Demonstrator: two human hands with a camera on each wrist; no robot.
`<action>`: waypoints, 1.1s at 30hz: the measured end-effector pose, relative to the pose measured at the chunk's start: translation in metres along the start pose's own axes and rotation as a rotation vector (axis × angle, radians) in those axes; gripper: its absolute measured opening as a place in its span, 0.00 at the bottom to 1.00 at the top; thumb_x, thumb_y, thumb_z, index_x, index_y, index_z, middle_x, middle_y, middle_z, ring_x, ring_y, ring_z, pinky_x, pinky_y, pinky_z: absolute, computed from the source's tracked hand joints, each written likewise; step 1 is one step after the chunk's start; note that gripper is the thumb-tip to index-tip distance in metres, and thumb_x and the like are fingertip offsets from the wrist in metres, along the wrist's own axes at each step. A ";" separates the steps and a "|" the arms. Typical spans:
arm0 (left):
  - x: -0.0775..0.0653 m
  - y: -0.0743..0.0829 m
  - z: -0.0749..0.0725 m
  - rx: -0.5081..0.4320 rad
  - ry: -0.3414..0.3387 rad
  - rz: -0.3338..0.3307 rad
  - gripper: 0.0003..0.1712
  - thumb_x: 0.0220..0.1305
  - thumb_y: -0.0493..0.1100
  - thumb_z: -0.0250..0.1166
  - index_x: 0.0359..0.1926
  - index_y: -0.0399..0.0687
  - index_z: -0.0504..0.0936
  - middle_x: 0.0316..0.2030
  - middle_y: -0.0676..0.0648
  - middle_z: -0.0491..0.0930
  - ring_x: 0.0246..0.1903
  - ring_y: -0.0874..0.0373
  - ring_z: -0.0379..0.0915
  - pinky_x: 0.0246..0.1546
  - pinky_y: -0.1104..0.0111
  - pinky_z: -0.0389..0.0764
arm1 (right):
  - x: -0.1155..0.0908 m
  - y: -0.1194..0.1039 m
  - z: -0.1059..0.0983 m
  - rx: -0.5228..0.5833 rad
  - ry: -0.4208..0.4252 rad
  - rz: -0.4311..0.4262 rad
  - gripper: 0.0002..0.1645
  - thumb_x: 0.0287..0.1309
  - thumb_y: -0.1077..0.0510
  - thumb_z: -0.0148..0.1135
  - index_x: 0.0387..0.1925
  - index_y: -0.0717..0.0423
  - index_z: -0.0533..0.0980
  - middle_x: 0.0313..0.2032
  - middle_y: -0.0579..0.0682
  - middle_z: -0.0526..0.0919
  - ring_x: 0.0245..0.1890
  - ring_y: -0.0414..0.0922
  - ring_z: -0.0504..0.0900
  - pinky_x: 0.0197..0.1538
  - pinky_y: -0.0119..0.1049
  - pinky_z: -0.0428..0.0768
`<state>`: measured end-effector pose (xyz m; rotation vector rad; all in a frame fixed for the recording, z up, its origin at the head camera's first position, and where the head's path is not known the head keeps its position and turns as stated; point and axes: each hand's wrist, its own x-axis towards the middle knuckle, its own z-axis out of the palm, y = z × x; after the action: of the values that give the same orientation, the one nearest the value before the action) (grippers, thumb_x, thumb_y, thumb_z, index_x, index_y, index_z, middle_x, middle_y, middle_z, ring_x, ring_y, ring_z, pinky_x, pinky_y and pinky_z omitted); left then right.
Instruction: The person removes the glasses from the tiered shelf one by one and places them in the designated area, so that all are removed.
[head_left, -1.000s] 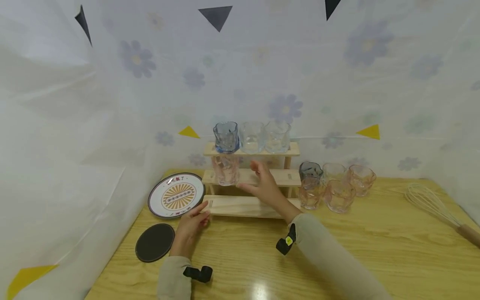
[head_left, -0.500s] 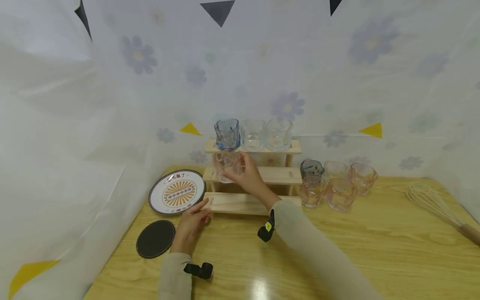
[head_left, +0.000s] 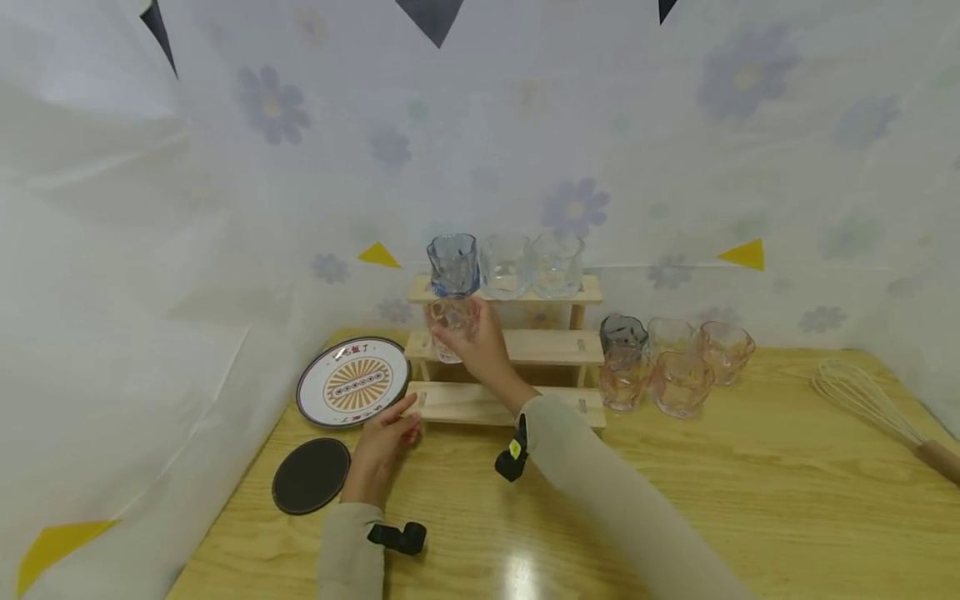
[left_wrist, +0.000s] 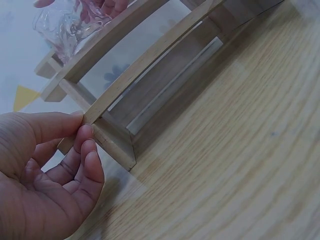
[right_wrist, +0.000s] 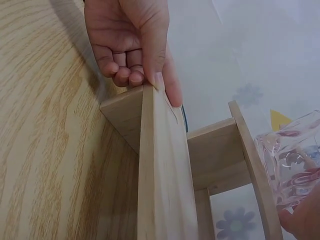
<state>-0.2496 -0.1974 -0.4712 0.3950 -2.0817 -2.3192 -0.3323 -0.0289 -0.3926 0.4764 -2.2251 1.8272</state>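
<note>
A three-tier wooden rack (head_left: pixel 510 406) stands on the table. My left hand (head_left: pixel 381 450) pinches the left end of its lowest shelf between thumb and fingers, plain in the left wrist view. At the left end of the middle shelf is a pinkish wavy glass (head_left: pixel 448 315), and my right hand (head_left: pixel 486 350) grips it from its right side. The right wrist view has the same glass (right_wrist: pixel 290 155) at its edge, with part of my right hand below. Along the top shelf stand a blue glass (head_left: pixel 453 265) and two clear glasses (head_left: pixel 506 265).
Right of the rack several glasses stand together, among them a dark grey glass (head_left: pixel 622 332) and a pink glass (head_left: pixel 681 383). A whisk (head_left: pixel 877 408) lies far right. On the left are a patterned plate (head_left: pixel 315 392) and a black round mat (head_left: pixel 311 477).
My right hand has moved left from beside the pinkish glass and taken hold of it. My left hand has stayed on the rack's lowest shelf. The head view has shifted slightly.
</note>
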 end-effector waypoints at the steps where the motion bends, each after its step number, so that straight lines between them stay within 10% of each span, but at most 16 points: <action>1: 0.000 0.000 0.000 0.003 -0.001 -0.001 0.25 0.62 0.31 0.62 0.61 0.36 0.72 0.24 0.50 0.80 0.23 0.63 0.74 0.25 0.76 0.75 | 0.000 0.000 0.000 -0.006 0.003 0.001 0.47 0.53 0.48 0.69 0.67 0.61 0.56 0.63 0.58 0.62 0.61 0.52 0.65 0.61 0.46 0.68; 26: 0.001 -0.001 0.000 0.003 0.005 -0.003 0.26 0.61 0.31 0.62 0.61 0.36 0.72 0.23 0.50 0.79 0.22 0.64 0.74 0.24 0.76 0.75 | -0.026 0.006 -0.048 0.013 -0.016 -0.023 0.41 0.48 0.45 0.72 0.63 0.51 0.69 0.55 0.53 0.76 0.53 0.53 0.75 0.53 0.48 0.75; 33: 0.000 -0.001 0.000 0.000 0.000 -0.004 0.26 0.62 0.32 0.62 0.62 0.35 0.71 0.22 0.52 0.79 0.22 0.64 0.74 0.25 0.76 0.75 | -0.051 -0.036 -0.075 -0.012 -0.014 -0.029 0.35 0.50 0.59 0.72 0.60 0.63 0.70 0.55 0.63 0.74 0.55 0.58 0.73 0.53 0.52 0.75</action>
<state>-0.2498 -0.1979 -0.4719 0.3993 -2.0829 -2.3211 -0.2737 0.0438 -0.3640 0.5175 -2.2252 1.8008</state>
